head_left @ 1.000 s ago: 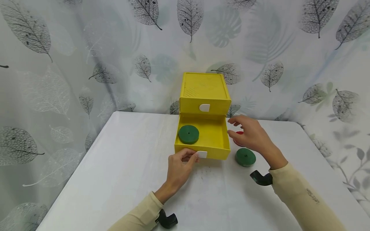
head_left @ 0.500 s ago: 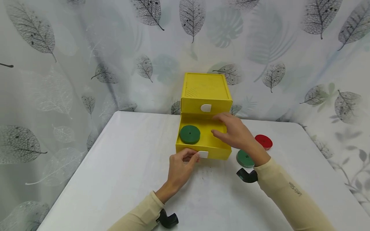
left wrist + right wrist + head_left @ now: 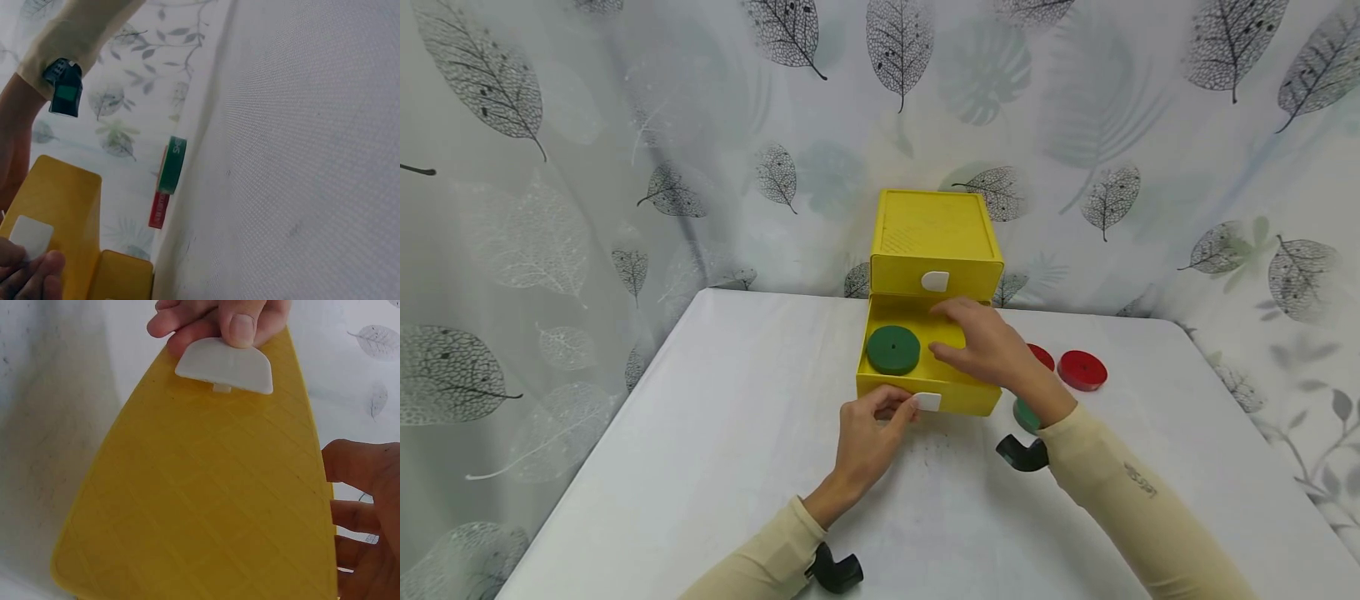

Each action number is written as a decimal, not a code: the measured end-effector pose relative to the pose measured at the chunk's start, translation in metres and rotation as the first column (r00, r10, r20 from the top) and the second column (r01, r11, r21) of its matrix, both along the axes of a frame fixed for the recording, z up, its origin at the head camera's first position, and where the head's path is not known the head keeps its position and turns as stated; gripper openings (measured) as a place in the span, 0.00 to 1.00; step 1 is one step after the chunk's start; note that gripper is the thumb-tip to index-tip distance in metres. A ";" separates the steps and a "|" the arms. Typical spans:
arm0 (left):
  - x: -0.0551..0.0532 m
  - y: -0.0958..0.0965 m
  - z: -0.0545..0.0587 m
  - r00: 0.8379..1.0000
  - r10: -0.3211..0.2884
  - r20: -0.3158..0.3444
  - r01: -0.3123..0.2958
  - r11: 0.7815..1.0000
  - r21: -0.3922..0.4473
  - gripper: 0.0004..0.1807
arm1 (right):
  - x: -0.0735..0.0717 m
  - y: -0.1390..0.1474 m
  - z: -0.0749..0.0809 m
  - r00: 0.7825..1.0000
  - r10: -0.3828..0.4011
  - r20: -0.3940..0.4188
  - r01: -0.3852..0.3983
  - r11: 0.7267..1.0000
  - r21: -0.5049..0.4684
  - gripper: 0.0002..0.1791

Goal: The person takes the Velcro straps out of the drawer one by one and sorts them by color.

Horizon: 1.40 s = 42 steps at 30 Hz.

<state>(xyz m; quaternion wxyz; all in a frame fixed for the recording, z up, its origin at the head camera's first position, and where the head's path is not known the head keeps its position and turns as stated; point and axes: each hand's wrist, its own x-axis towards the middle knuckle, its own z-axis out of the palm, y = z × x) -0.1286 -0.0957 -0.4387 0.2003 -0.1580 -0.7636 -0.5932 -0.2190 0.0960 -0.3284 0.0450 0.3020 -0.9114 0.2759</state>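
A yellow drawer (image 3: 985,398) stands pulled out, with a flat green disc (image 3: 892,350) in its left part. My left hand (image 3: 867,437) pinches the drawer's white handle tab (image 3: 225,362), thumb on top in the right wrist view. Over the right part of the drawer is my right hand (image 3: 988,343), thumb and fingers spread apart with yellow showing between them. Its loosely bent fingers show beside the drawer front in the right wrist view. Right of the drawer lie a second green disc (image 3: 1025,415), partly hidden by the right wrist, and two red discs (image 3: 1082,370).
Above the open drawer is the yellow upper drawer (image 3: 895,275) of the box, pushed in, with its own white tab. A leaf-print curtain (image 3: 820,117) hangs behind the white table (image 3: 737,400). Black curved pieces (image 3: 835,571) sit at both cuffs.
My right hand has moved left, from beside the drawer's right wall to over its inside. Red discs right of the drawer are now uncovered. The left hand stays on the tab.
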 end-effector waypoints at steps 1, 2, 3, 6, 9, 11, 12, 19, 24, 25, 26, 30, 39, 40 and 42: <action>0.000 0.000 0.000 1.000 -0.001 0.001 0.001 1.000 0.001 0.03 | 0.000 -0.002 0.000 1.000 0.001 0.010 -0.001 1.000 0.003 0.28; 0.000 0.000 0.000 1.000 -0.002 0.001 0.002 1.000 0.002 0.03 | -0.001 -0.003 -0.001 1.000 0.000 0.018 0.000 1.000 0.009 0.28; 0.000 0.000 0.000 1.000 -0.002 0.001 0.002 1.000 0.002 0.03 | -0.001 -0.004 -0.002 1.000 0.002 0.022 -0.002 1.000 0.016 0.28; 0.000 0.000 0.000 1.000 -0.003 0.003 0.003 1.000 0.005 0.03 | -0.002 -0.009 -0.004 0.999 0.012 0.038 -0.013 0.999 0.033 0.28; 0.000 0.000 0.000 1.000 -0.004 0.007 0.004 1.000 0.008 0.03 | -0.003 -0.011 -0.008 0.999 0.028 0.040 -0.030 0.998 0.050 0.28; 0.000 0.000 0.000 1.000 -0.005 0.010 0.005 1.000 0.007 0.03 | -0.003 -0.013 -0.010 0.998 0.034 0.044 -0.037 0.998 0.055 0.28; 0.000 0.000 0.000 1.000 -0.005 0.012 0.005 1.000 0.006 0.03 | -0.004 -0.013 -0.011 0.998 0.036 0.044 -0.039 0.998 0.058 0.28; 0.000 0.000 0.002 1.000 -0.003 0.007 0.003 1.000 0.003 0.03 | -0.004 -0.017 -0.013 0.996 0.030 0.083 -0.038 0.995 0.089 0.30; -0.001 0.000 0.001 1.000 0.000 0.006 0.000 1.000 0.006 0.03 | -0.005 -0.019 -0.015 0.994 0.028 0.107 -0.042 0.991 0.129 0.31; -0.001 0.000 0.001 1.000 0.000 0.007 0.000 1.000 0.006 0.04 | -0.005 -0.019 -0.016 0.994 0.029 0.107 -0.043 0.990 0.135 0.31; -0.001 0.000 0.000 1.000 -0.001 0.007 0.001 1.000 0.008 0.04 | -0.005 -0.020 -0.016 0.994 0.029 0.106 -0.044 0.990 0.138 0.32; 0.000 0.000 0.001 1.000 -0.006 0.008 0.006 1.000 0.013 0.03 | -0.006 -0.020 -0.018 0.995 0.032 0.099 -0.046 0.989 0.140 0.31; -0.001 0.000 0.000 1.000 -0.010 0.008 0.010 1.000 0.008 0.04 | -0.009 -0.022 -0.020 0.994 0.047 0.100 -0.062 0.987 0.151 0.30; 0.000 0.000 0.001 1.000 -0.011 0.006 0.011 1.000 0.008 0.04 | -0.009 -0.022 -0.020 0.994 0.046 0.101 -0.061 0.987 0.151 0.30; -0.001 0.000 0.001 1.000 -0.010 0.001 0.010 1.000 0.007 0.04 | -0.009 -0.022 -0.019 0.994 0.043 0.104 -0.058 0.987 0.151 0.30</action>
